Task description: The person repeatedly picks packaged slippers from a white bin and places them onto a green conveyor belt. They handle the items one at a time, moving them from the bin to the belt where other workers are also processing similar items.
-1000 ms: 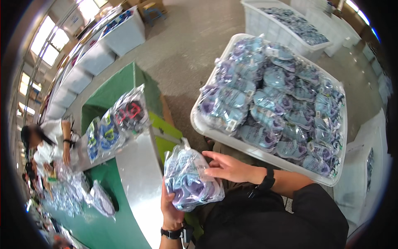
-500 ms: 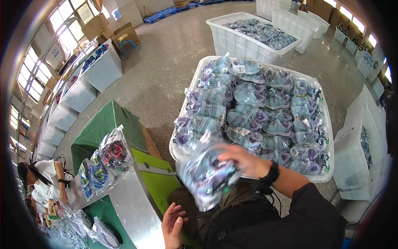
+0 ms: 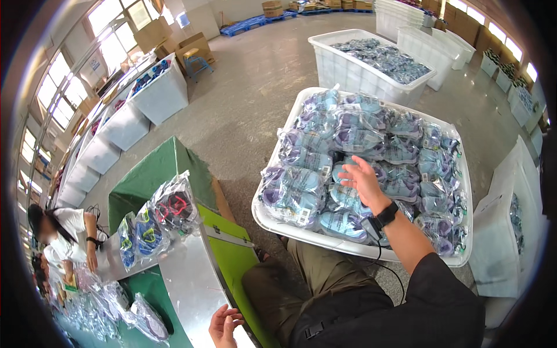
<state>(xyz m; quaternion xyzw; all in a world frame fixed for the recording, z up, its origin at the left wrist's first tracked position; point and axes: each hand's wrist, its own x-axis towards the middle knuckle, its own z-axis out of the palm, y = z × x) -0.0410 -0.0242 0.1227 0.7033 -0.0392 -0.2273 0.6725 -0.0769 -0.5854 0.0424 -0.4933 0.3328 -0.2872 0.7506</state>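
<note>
My right hand, a black band on its wrist, hovers over a white plastic bin with its fingers spread and nothing in them. Below and around it, bagged pairs of light blue and purple shoes fill the bin in rows. One bagged pair of shoes lies on top at the bin's near left corner, just left of that hand. Low in the view, my left hand is beside the edge of a metal tabletop, fingers loosely bent and apart, holding nothing.
Bagged dark and blue shoes stand on the metal top at left, before a green-covered box. A person works at the far left over clear bags. More white bins stand behind and at right.
My right hand has set the bagged shoes down at the bin's near left and let go, then moved up and right. My left hand has dropped lower.
</note>
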